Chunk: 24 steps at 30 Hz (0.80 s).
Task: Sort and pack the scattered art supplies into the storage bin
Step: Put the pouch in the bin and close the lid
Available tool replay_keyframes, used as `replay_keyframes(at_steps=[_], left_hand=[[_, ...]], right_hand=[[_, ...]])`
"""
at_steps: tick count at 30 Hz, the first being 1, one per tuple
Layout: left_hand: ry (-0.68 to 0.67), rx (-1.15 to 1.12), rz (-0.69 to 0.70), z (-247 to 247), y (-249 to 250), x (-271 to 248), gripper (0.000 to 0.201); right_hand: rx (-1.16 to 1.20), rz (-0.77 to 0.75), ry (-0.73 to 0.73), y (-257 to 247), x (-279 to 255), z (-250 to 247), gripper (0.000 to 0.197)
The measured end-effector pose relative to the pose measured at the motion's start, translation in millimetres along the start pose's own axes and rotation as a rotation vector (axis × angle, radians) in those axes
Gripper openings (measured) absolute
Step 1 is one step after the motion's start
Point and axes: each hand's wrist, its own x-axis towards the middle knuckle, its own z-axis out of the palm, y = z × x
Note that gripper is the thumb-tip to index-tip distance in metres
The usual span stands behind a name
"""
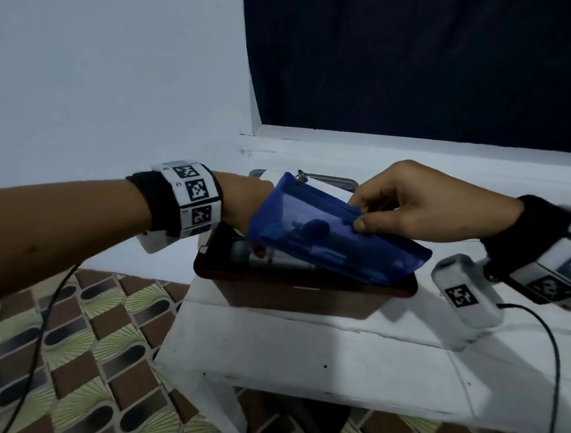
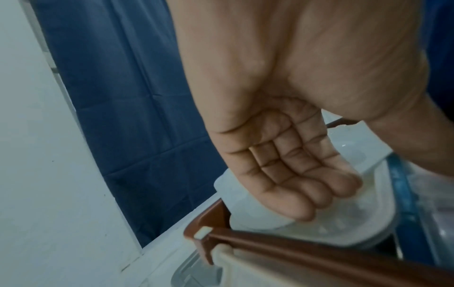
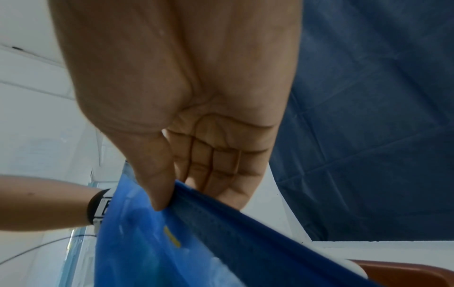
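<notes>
Nearest the head camera we note our right hand (image 1: 416, 202), pinching the zipped top edge of a blue mesh pouch (image 1: 327, 234) between thumb and fingers. We find the pouch tilted, its lower part resting in the brown storage bin (image 1: 313, 299), which stands on a white table (image 1: 315, 361). Dark shapes show through the mesh; we cannot identify them. Our left hand (image 2: 290, 165) reaches behind the pouch with fingers straight and together over a white plastic tray (image 2: 307, 227) in the bin, gripping nothing. We read no lettering; the wristband (image 1: 193, 197) bears only square black-and-white code marks.
</notes>
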Motion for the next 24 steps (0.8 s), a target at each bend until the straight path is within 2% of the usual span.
replay_keyframes(at_steps=[2, 6, 9, 11, 13, 16, 18, 21, 24], left_hand=[[0.054, 0.021, 0.023, 0, -11, 5, 0.033], [0.027, 0.129, 0.077, -1, -15, 9, 0.039], [0.003, 0.212, 0.101, -2, -13, 13, 0.018], [0.002, 0.222, 0.070, 0, -13, 15, 0.011], [-0.002, 0.184, 0.057, 2, -16, 17, 0.024], [-0.003, 0.148, 0.047, 2, -17, 18, 0.037], [-0.007, 0.144, 0.047, 3, -18, 19, 0.040], [-0.006, 0.133, 0.041, 3, -16, 17, 0.040], [0.003, 0.112, 0.038, 3, -16, 15, 0.037]], right_hand=[[-0.052, -0.008, -0.007, -1, 3, 4, 0.006], [-0.200, -0.021, -0.099, -5, 18, 15, 0.009], [-0.364, -0.043, -0.233, -11, 31, 27, 0.014], [-0.455, -0.049, -0.306, -17, 40, 36, 0.014], [-0.503, -0.062, -0.370, -23, 52, 44, 0.011], [-0.537, -0.036, -0.502, -27, 69, 60, 0.009], [-0.547, -0.001, -0.589, -28, 77, 75, 0.022], [-0.513, 0.029, -0.668, -31, 86, 85, 0.025], [-0.369, 0.103, -0.745, -34, 95, 82, 0.029]])
